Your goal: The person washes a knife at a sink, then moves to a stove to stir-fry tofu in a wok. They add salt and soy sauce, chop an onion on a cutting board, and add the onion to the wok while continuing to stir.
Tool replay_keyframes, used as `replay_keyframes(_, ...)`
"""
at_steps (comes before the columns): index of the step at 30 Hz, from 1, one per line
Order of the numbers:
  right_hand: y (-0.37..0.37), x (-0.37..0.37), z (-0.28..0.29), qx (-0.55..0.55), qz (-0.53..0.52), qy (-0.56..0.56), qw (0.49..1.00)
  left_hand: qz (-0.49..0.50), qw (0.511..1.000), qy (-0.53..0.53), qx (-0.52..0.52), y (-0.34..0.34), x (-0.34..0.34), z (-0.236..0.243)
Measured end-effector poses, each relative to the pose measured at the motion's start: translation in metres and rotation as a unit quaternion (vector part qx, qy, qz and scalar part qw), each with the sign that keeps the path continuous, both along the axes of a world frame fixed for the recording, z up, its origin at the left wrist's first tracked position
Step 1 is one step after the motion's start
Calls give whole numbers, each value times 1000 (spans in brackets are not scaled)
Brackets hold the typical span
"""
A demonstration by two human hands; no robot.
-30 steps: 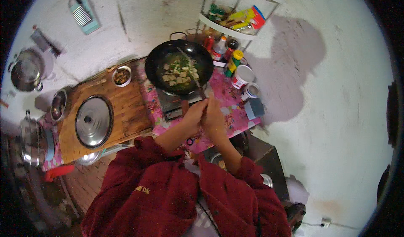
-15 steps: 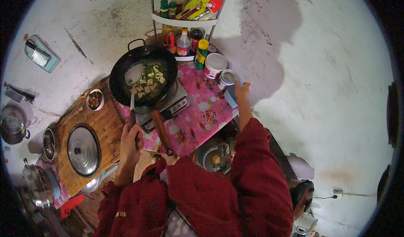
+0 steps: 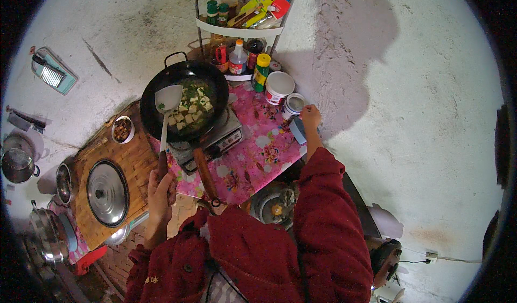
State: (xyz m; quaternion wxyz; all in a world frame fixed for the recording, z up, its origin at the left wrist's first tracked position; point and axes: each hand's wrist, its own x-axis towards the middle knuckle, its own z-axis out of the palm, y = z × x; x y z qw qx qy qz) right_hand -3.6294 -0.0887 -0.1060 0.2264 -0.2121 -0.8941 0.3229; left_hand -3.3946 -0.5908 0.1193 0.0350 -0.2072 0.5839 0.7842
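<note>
Head view: spatula over the wok, left of centre.
Left hand closes tightly round its handle; right hand, fingers curled, is by the jar at right, hold I cannot tell.

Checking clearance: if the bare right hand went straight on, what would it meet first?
Probably the small white cylindrical jar, just beyond the right hand; whether they already touch isn't clear. If the line passes right of it, the rough white wall would be next. Depth is uncertain.
</note>
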Motion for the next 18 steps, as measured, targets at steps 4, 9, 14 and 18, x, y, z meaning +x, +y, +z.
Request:
replay_keyframes(4,-20,8,23,-284,-34,35,958,13,1000,-15,11,-1,3,-4)
replay_keyframes(9,-4,18,26,-432,-86,79,894,-1,1000,-14,-8,0,2,-2)
replay_keyframes(14,5,28,41,-484,-77,103,866,-12,1000,-13,-17,1,1,-2)
replay_keyframes(18,-5,30,62,-496,-5,112,861,17,999,-24,-13,1,3,-2)
